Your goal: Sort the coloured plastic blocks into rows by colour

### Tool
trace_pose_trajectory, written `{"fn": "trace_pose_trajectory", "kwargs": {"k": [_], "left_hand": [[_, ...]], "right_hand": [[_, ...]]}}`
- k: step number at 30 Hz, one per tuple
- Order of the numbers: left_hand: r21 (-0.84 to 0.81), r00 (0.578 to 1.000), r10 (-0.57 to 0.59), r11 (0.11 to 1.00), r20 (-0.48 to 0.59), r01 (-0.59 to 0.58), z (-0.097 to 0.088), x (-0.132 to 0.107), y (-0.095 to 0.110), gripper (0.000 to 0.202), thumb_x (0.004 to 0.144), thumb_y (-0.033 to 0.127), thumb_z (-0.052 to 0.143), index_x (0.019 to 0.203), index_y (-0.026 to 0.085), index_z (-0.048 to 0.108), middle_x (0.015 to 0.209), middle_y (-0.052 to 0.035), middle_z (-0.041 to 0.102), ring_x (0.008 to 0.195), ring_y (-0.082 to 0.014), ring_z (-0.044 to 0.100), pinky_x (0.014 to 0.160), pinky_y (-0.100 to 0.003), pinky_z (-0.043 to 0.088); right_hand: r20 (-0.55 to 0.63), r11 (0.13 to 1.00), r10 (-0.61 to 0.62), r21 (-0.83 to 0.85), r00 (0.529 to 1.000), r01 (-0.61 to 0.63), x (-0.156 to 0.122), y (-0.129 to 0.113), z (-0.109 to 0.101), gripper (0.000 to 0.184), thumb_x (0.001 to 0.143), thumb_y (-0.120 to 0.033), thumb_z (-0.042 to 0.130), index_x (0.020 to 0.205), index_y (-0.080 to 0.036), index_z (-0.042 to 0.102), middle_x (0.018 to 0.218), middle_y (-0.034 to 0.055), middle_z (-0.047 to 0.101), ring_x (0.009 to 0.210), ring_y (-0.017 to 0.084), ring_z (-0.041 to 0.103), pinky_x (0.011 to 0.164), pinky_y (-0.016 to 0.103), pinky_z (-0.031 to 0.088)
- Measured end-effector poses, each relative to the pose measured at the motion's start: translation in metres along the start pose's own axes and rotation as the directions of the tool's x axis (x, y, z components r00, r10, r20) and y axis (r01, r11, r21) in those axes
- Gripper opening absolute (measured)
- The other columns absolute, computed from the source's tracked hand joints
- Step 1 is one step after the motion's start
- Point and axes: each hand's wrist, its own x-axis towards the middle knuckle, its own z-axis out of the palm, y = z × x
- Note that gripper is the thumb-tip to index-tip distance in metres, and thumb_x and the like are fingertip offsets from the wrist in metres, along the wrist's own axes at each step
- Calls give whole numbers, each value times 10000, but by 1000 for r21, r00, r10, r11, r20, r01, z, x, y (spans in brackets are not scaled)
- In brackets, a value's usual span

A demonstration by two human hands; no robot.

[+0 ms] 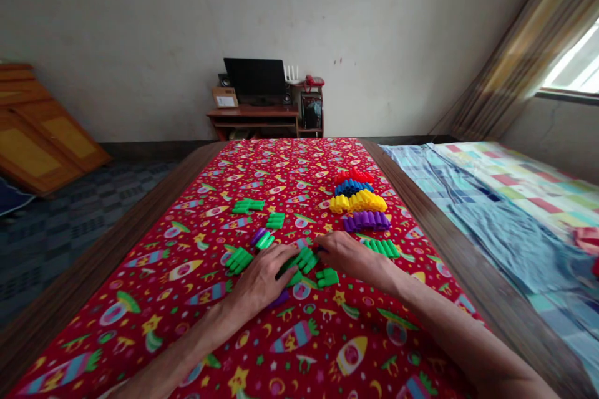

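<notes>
My left hand lies low over the cloth, thumb and fingers apart around the edge of green tube-shaped plastic toy blocks. Just right of these blocks, my right hand has its fingers curled downward; a small dark bit shows at the fingertips, too hidden to name. Close by are a green block below the right hand and a green cluster left of the left hand. A purple block touches a green one. Another purple piece is partly under my left hand.
Rows of red, blue, yellow, purple and green blocks line the right side. More green blocks lie farther left. A red patterned cloth covers the table; a bed stands at right.
</notes>
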Motion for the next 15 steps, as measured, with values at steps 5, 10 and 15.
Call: {"fn": "trace_pose_trajectory", "kwargs": {"k": [5,10,15], "left_hand": [[13,999,-28,1000,-17,28,-2,1,-5,260,933,277,528,1149,211,657,1123,-80,705,1037,-239,653,903,-376,529],[75,999,-11,997,-32,14,-4,1,-9,280,941,196,465,1138,218,664,1106,-70,715,1017,-238,650,890,-384,514],[100,998,8,995,-63,-2,-5,1,-14,344,928,119,398,1122,193,672,1090,-76,719,1004,-231,654,870,-377,522]], "right_hand": [[-89,994,26,108,996,-16,7,6,-6,140,924,-127,473,819,-139,565,683,-3,574,579,90,455,561,238,308],[-41,988,2,155,999,4,4,5,-15,164,853,-126,577,1010,-147,620,844,43,671,749,141,593,664,233,421],[75,998,-6,61,997,1,1,2,-15,306,821,-129,620,1124,-167,625,978,77,684,878,181,623,754,265,485]]}}
